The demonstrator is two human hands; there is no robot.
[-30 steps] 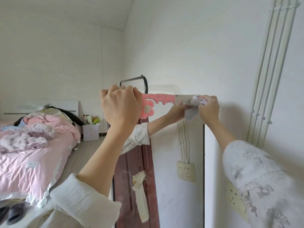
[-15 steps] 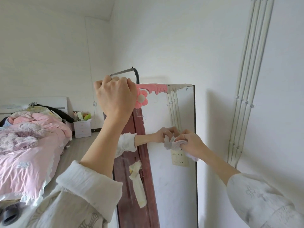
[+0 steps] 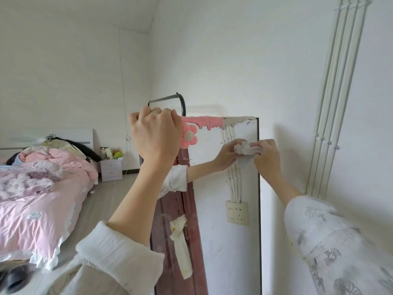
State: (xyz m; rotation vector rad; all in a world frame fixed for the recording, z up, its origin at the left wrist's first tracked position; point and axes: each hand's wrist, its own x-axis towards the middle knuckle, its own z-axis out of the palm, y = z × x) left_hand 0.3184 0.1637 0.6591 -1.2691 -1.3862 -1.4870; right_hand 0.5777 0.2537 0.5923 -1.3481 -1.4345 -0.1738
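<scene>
A tall standing mirror (image 3: pixel 246 241) leans by the white wall, its top edge trimmed with pink and white drip decoration (image 3: pixel 210 121) and a pink flower (image 3: pixel 190 136). My left hand (image 3: pixel 156 133) grips the mirror's top left corner. My right hand (image 3: pixel 266 155) holds a crumpled white cloth (image 3: pixel 247 150) pressed against the glass near the upper right edge. The glass reflects my arm, the cloth, wall pipes and a socket.
A bed with pink bedding (image 3: pixel 40 194) fills the left side, with a small nightstand (image 3: pixel 111 170) beyond it. White pipes (image 3: pixel 331 103) run down the wall on the right. A dark metal rail (image 3: pixel 168 101) rises behind the mirror.
My right hand with the cloth went from the mirror's top edge down the glass, then back up to the upper right part. My left hand kept its grip on the corner.
</scene>
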